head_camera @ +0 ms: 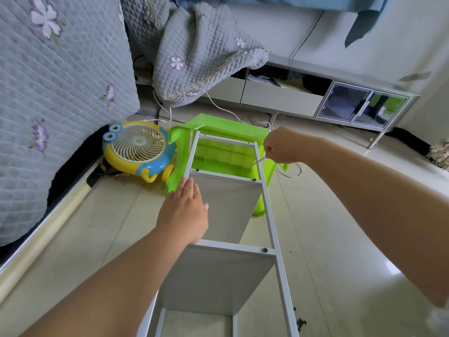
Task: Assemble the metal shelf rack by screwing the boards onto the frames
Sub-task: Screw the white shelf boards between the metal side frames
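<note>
A: Here's the rack [228, 215], lying on its side mid-floor, far end propped on the green stool [218, 132] up at twelve o'clock. Left hand [184, 210] lies flat, fingers straight, pressing on the frame rail and the board edge at about nine o'clock of the upper board [226, 203].

B: And the right hand [279, 145], out at one o'clock, is pinching a thin metal tool, an Allen key [258, 161] by the look of it, angled down toward the right rail [267, 198]. The tip sits near that rail, above the corner screw [254, 180].

A: Screws already show at both far corners of this board, and another [264, 250] on the near crossbar.

B: So my read is tightening, not starting. Best practice here: seat the key fully in the head before turning, keep it square to the screw, and let that flat left hand hold the frame from twisting.

A: I can't tell whether the key is engaged yet; it's too small to see.

B: Loose screws [301, 324] lie on the tiles at five o'clock, so more fixing likely remains.
</note>
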